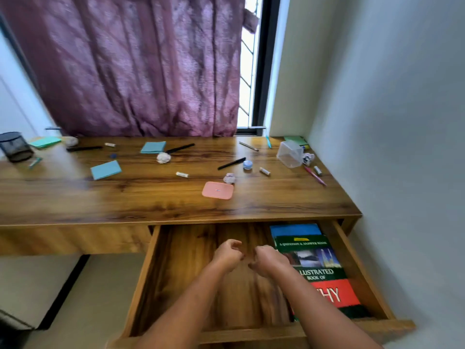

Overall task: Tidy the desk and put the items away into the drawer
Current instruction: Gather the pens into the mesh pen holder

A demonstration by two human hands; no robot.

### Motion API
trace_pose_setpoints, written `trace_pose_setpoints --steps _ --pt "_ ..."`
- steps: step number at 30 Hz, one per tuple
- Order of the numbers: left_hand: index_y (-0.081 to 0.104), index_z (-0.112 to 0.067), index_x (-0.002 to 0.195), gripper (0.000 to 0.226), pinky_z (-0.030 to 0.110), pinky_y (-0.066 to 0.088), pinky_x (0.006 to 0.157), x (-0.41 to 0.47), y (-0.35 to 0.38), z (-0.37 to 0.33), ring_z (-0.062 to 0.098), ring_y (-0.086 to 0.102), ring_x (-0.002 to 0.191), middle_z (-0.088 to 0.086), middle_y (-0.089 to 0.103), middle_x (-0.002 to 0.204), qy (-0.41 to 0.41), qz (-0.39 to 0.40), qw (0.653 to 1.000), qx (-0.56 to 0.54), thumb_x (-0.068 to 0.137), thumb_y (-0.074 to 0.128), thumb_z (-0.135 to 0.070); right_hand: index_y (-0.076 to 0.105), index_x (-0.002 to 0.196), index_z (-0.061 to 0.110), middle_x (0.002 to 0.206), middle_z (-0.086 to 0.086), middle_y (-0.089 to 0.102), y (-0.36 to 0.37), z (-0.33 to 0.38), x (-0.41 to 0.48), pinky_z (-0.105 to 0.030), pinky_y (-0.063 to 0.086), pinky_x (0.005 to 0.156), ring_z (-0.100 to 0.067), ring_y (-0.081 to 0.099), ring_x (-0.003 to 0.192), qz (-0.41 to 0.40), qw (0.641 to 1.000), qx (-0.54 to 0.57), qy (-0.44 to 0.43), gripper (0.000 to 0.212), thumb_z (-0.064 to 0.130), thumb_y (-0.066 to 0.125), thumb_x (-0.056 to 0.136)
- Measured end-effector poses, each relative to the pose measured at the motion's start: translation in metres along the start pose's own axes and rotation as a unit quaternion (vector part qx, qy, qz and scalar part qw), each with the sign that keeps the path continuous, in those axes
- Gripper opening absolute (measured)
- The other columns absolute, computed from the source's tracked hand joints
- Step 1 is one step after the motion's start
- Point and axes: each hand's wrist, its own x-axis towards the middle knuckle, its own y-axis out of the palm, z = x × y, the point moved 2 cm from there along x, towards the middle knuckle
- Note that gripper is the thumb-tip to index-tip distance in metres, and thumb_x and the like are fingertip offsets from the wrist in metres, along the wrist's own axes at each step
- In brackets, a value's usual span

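Note:
The wooden drawer (176, 273) under the desk (75, 197) stands pulled out, with a green and red illustrated book (314, 263) lying on its right side over a blue one. My left hand (227, 255) and my right hand (269, 260) hover side by side above the drawer's middle, fingers loosely curled and holding nothing. On the desk lie a pink pad (218, 190), blue sticky-note pads (105, 170) (153, 147), black pens (231, 163) (180, 148), crumpled paper balls (163, 157) (229, 178), small glue sticks (182, 174) and a clear plastic box (290, 154).
A black mesh pen holder (15, 147) stands at the desk's far left beside a green pad (45, 142). A purple curtain (138, 66) hangs behind the desk. A wall (402, 147) closes in the right side. Pens (315, 175) lie near the right edge.

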Motion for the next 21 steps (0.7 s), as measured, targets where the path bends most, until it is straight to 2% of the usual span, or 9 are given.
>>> trace_pose_setpoints --steps 2,6,11,14,18,21 --pt "0.056 -0.019 0.121 0.034 0.027 0.052 0.075 0.0 -0.03 0.007 0.017 0.058 0.103 0.002 0.06 0.116 -0.003 -0.046 0.998 -0.031 0.089 0.06 -0.007 0.055 0.123 0.023 0.128 -0.003 0.056 -0.001 0.025 0.004 -0.039 0.051 0.09 -0.024 0.057 0.112 -0.02 0.999 0.005 -0.027 0.038 0.039 0.056 0.088" --pt "0.057 -0.021 0.118 0.03 0.028 0.05 0.079 -0.007 -0.086 0.019 0.015 0.057 0.103 0.001 0.061 0.113 -0.005 -0.122 0.988 -0.097 0.09 0.059 -0.01 0.048 0.133 0.024 0.134 -0.002 0.05 -0.004 0.073 0.014 -0.038 0.049 0.094 -0.023 0.052 0.12 -0.048 0.995 0.016 -0.087 0.044 0.035 0.056 0.092" --pt "0.057 -0.012 0.115 0.024 0.026 0.042 0.064 -0.01 -0.161 0.042 0.016 0.056 0.092 0.006 0.06 0.11 -0.022 -0.166 0.967 -0.19 0.092 0.055 -0.007 0.048 0.135 0.025 0.135 0.001 0.051 0.003 0.147 0.024 -0.037 0.048 0.097 -0.02 0.052 0.122 -0.039 0.985 0.067 -0.151 0.045 0.031 0.058 0.091" --pt "0.058 -0.009 0.11 0.019 0.025 0.037 0.056 -0.008 -0.21 0.063 0.017 0.056 0.08 0.007 0.063 0.096 -0.029 -0.184 0.956 -0.227 0.094 0.05 -0.005 0.049 0.134 0.023 0.136 -0.001 0.051 0.009 0.198 0.029 -0.038 0.047 0.099 -0.02 0.051 0.124 -0.03 0.98 0.085 -0.178 0.045 0.031 0.058 0.09" --pt "0.058 -0.012 0.102 0.015 0.025 0.036 0.052 -0.002 -0.281 0.087 0.014 0.051 0.064 0.006 0.06 0.078 -0.013 -0.211 0.948 -0.238 0.094 0.048 -0.006 0.055 0.127 0.021 0.128 0.0 0.057 0.016 0.276 0.039 -0.037 0.048 0.095 -0.019 0.055 0.116 -0.047 0.971 0.119 -0.203 0.042 0.034 0.059 0.087" --pt "0.058 -0.014 0.101 0.014 0.028 0.038 0.056 0.001 -0.348 0.109 0.016 0.05 0.067 0.007 0.058 0.08 -0.011 -0.221 0.944 -0.244 0.093 0.05 -0.005 0.053 0.131 0.021 0.128 -0.001 0.057 0.027 0.344 0.051 -0.037 0.047 0.096 -0.019 0.054 0.118 -0.05 0.968 0.135 -0.205 0.043 0.033 0.058 0.09"
